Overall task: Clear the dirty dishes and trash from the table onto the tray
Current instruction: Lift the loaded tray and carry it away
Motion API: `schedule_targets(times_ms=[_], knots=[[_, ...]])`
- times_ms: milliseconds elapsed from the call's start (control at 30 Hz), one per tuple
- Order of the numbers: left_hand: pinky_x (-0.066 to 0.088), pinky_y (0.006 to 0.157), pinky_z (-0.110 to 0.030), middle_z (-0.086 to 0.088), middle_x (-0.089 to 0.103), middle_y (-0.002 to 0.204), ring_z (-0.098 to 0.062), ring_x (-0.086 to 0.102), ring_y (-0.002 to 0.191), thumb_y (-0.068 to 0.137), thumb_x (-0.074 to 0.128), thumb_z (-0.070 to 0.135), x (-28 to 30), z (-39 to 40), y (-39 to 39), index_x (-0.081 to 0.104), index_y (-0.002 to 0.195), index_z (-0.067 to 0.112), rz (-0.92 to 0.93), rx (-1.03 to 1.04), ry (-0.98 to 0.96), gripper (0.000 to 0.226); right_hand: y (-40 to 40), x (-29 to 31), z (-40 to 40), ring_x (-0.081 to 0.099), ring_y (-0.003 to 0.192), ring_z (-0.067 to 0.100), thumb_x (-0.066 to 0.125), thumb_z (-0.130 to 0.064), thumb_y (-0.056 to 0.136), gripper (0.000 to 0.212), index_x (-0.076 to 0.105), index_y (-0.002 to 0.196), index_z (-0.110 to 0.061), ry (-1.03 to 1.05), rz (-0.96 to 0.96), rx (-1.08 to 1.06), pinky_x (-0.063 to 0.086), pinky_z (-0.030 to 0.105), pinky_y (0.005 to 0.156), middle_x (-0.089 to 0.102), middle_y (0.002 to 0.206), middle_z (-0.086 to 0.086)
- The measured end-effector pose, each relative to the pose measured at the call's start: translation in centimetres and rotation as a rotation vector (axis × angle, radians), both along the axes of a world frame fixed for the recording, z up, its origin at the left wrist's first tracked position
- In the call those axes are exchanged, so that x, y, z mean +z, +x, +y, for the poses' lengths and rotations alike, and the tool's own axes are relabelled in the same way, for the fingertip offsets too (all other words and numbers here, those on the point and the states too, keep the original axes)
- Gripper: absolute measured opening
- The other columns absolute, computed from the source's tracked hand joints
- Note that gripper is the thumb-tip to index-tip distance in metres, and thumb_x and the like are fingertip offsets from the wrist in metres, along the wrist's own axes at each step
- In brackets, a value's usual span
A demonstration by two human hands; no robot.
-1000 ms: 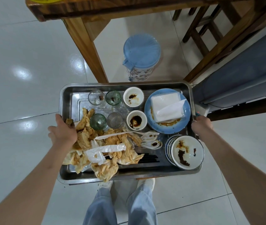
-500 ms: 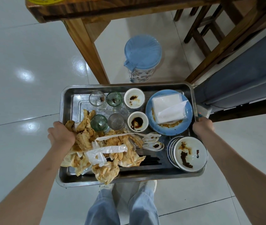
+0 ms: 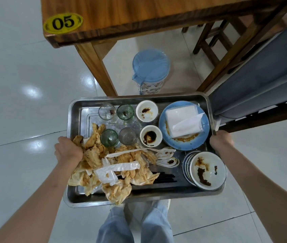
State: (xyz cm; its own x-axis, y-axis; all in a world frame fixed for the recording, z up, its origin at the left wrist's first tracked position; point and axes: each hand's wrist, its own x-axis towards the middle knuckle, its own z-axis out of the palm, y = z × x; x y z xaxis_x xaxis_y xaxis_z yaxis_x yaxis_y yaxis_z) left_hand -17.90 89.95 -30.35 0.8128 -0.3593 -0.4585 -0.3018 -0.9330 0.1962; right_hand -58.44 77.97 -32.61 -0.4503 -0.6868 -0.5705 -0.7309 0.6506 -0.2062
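Silver tray (image 3: 74,120); blue plate (image 3: 203,139); orange-stained napkins (image 3: 93,158); yellow "05" sticker (image 3: 63,23).

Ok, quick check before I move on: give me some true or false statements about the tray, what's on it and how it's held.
1. Both hands grip the tray, left hand on its left rim, right hand on its right rim. True.
2. The tray rests on the wooden table. False: it is carried in the air above the floor, in front of the table.
3. The tissue pack lies on the blue plate. True.
4. Every small glass is tipped on its side. False: all four glasses stand upright.
5. The crumpled stained napkins fill the tray's right half. False: they are heaped on its left and near side.
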Motion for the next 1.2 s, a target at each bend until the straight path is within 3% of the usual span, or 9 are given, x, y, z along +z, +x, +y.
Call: schedule_targets(times_ms=[300,367,500,733,933,1067,1200], knots=[[0.040,0.094,-0.052,-0.032,0.046,0.121,-0.048,0.045,0.111,0.087,0.051,0.001,6.6,0.5,-2.9,0.042,0.120,-0.006,-0.032,-0.096,-0.015,0.034,-3.4,6.5,3.8,0.063,0.085,0.033,0.051,-0.006,0.090,0.013,0.060,0.099,-0.001,-0.006,-0.016,-0.112,0.055,0.039,0.071,0.064,0.090,0.020],[0.041,0.094,-0.052,-0.032,0.047,0.121,-0.048,0.045,0.112,0.088,0.051,0.002,7.7,1.1,-3.9,0.041,0.120,-0.006,-0.028,-0.124,-0.002,0.035,-4.5,7.9,5.2,0.063,0.086,0.032,0.051,-0.006,0.089,0.012,0.059,0.097,-0.002,-0.001,-0.028,-0.152,0.055,0.039,0.076,0.063,0.090,0.018],[0.043,0.091,-0.053,-0.032,0.048,0.119,-0.048,0.048,0.109,0.087,0.053,0.002,9.6,1.9,-6.0,0.043,0.119,-0.006,-0.018,-0.178,0.001,0.034,-7.1,10.2,8.6,0.061,0.088,0.033,0.051,-0.003,0.087,0.013,0.060,0.096,0.000,0.007,-0.038,-0.226,0.050,0.034,0.070,0.062,0.089,0.018],[0.046,0.084,-0.053,-0.031,0.055,0.109,-0.048,0.053,0.101,0.085,0.058,0.002,12.6,2.6,-9.9,0.046,0.114,-0.006,-0.047,-0.379,-0.039,0.032,-10.9,13.5,16.3,0.062,0.091,0.034,0.051,0.002,0.085,0.017,0.061,0.099,0.002,0.029,-0.001,-0.354,0.053,0.037,0.080,0.063,0.094,0.020],[0.047,0.086,-0.049,-0.029,0.057,0.110,-0.044,0.054,0.102,0.082,0.062,0.002,15.2,2.6,-13.1,0.052,0.109,-0.007,-0.047,-0.574,-0.021,0.030,-13.4,16.0,23.8,0.055,0.081,0.028,0.054,0.005,0.081,0.020,0.063,0.100,0.003,0.033,-0.040,-0.542,0.042,0.028,0.067,0.059,0.086,0.017],[0.048,0.084,-0.046,-0.027,0.055,0.117,-0.041,0.054,0.106,0.085,0.060,0.005,16.9,2.6,-15.7,0.049,0.117,-0.006,-0.056,-0.685,-0.001,0.035,-14.3,17.7,28.0,0.056,0.083,0.030,0.052,0.007,0.083,0.023,0.062,0.103,0.004,0.030,-0.048,-0.662,0.044,0.029,0.069,0.058,0.089,0.019],[0.044,0.091,-0.046,-0.028,0.049,0.125,-0.041,0.049,0.115,0.087,0.058,0.004,17.8,2.3,-18.1,0.044,0.123,-0.007,-0.054,-0.805,-0.016,0.041,-14.9,18.6,32.2,0.057,0.082,0.029,0.049,0.006,0.085,0.024,0.061,0.106,0.004,0.023,-0.038,-0.780,0.044,0.030,0.068,0.056,0.088,0.017]])
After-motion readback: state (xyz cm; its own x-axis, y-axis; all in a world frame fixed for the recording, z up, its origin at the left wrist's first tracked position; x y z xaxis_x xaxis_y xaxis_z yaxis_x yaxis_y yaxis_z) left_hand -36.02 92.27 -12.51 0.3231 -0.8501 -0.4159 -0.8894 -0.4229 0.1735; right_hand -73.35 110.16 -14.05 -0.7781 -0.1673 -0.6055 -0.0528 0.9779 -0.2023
